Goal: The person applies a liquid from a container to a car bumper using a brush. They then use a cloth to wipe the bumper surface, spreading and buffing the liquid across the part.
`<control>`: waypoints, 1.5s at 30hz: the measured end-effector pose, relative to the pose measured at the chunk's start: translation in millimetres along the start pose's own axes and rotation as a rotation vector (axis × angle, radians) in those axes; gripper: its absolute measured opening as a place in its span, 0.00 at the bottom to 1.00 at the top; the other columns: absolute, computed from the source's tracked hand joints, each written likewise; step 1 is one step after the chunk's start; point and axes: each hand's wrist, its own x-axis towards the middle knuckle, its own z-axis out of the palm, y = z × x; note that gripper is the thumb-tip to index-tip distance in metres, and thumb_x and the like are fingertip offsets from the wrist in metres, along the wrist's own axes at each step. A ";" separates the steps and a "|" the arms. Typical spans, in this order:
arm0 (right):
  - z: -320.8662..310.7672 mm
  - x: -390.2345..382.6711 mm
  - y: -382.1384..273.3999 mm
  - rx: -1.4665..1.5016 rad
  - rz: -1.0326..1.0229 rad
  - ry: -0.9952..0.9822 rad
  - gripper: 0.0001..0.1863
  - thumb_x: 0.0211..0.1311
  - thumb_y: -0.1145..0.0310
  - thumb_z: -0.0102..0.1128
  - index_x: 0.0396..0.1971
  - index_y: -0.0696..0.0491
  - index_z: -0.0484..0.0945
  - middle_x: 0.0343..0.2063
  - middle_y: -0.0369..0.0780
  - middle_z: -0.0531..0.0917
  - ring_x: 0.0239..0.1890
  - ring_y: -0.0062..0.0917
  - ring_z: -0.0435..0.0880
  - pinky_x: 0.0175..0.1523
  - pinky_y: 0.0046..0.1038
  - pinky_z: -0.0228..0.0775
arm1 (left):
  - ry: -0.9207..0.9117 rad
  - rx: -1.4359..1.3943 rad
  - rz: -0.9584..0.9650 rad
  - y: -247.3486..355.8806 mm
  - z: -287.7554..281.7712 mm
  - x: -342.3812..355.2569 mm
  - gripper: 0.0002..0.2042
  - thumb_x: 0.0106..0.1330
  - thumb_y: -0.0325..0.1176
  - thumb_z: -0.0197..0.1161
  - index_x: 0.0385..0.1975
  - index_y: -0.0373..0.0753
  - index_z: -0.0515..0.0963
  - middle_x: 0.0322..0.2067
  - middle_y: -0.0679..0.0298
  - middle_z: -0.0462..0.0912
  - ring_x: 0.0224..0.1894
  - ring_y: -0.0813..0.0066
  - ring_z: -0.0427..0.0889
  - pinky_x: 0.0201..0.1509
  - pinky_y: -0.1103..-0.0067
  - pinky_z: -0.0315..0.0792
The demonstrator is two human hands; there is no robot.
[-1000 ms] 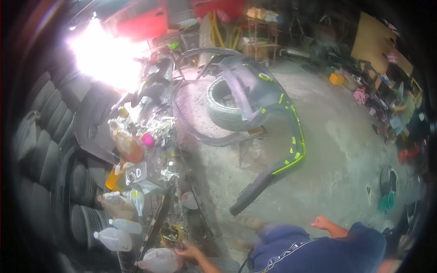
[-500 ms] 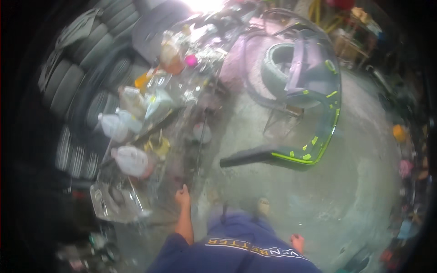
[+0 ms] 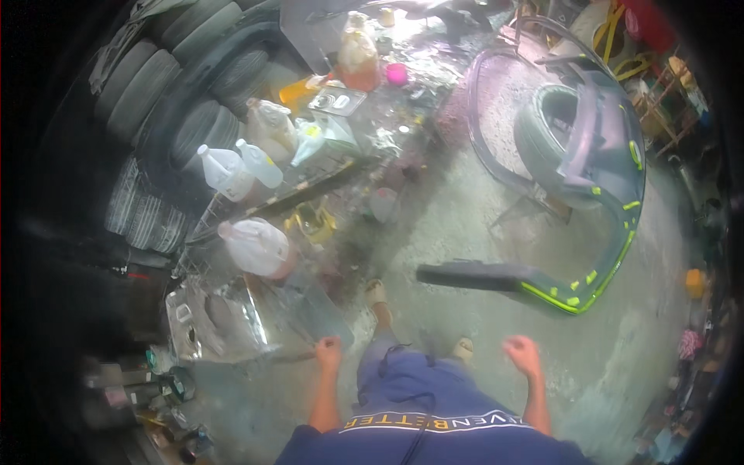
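My left hand hangs beside the near corner of a cluttered bench, its fingers curled in with nothing visible in them. On my other side, my right hand is raised over the floor, fingers loosely bent and apart, holding nothing. Closest to the left hand are a clear plastic sheet or panel and a metal tray-like piece. Ahead to the right, a dark vehicle bumper with green tape along its edge rests around a tire. Neither hand touches it.
Several plastic jugs stand on the bench, with a pink cup farther back. Stacked tires line the left. A yellow holder sits at the bench's edge. Assorted clutter runs along the right side.
The view has shifted, so bench and bumper sit farther right. My right hand has risen into fuller view; my left has moved back toward my body. One foot has stepped forward.
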 end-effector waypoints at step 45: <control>56.8 422.2 -528.4 0.435 -0.737 0.181 0.11 0.63 0.64 0.63 0.38 0.56 0.83 0.39 0.49 0.86 0.45 0.42 0.86 0.49 0.42 0.76 | -0.836 -0.560 0.585 566.9 34.7 250.6 0.34 0.80 0.49 0.52 0.79 0.46 0.47 0.73 0.56 0.59 0.63 0.58 0.74 0.65 0.63 0.67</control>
